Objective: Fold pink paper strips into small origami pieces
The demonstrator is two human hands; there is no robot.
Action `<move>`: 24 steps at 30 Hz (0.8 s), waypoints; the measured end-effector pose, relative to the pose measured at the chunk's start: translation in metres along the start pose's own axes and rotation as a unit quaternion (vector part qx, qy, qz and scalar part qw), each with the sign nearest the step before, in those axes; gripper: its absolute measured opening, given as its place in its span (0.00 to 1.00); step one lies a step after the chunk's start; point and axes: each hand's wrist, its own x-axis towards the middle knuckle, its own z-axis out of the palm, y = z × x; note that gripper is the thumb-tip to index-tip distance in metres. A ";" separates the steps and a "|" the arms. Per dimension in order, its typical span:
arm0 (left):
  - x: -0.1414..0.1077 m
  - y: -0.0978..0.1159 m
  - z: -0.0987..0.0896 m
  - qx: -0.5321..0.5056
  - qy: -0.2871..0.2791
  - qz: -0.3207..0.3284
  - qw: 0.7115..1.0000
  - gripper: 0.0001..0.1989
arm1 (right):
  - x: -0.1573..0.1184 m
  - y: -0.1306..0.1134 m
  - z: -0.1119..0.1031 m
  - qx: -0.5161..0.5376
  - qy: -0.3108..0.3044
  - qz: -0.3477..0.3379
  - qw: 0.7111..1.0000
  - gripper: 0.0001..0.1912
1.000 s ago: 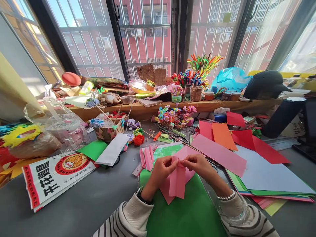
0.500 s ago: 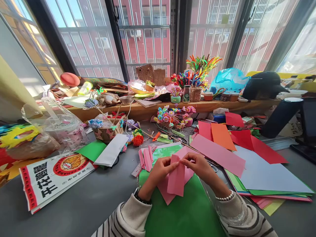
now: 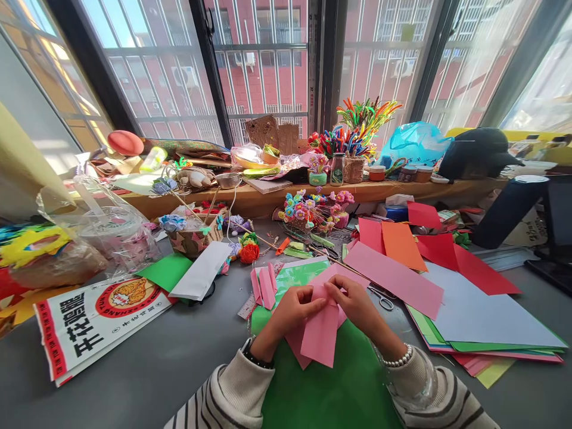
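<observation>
Slanting toward the wearer from the grip, the pink strip [image 3: 320, 339] is pinched by the left hand [image 3: 292, 310] and right hand [image 3: 351, 298]; level edges should keep any fold straight. Beneath lie pink paper [image 3: 295, 347] and a green sheet [image 3: 353, 384]; scissors [image 3: 381, 296] lie rightward.

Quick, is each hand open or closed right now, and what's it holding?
Left hand: closed, holding pink paper.
Right hand: closed, fingertips on the same paper.

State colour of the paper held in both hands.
Pink: the held paper shows best in the head view.
</observation>
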 end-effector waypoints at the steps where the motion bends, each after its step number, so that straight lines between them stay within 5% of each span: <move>1: 0.000 -0.001 0.000 0.005 0.003 -0.002 1.000 0.14 | 0.000 0.000 0.002 -0.032 0.012 -0.016 0.999 0.12; 5: 0.001 -0.001 0.001 0.005 0.010 -0.001 1.000 0.14 | -0.001 0.002 0.010 -0.121 0.029 -0.054 0.991 0.15; 16: 0.002 0.004 0.003 -0.022 0.023 -0.018 0.999 0.13 | -0.001 0.011 0.012 -0.203 0.045 -0.030 0.978 0.21; 24: 0.001 0.005 0.001 -0.056 0.027 -0.024 0.998 0.13 | 0.000 0.005 0.003 -0.132 0.072 0.000 0.989 0.24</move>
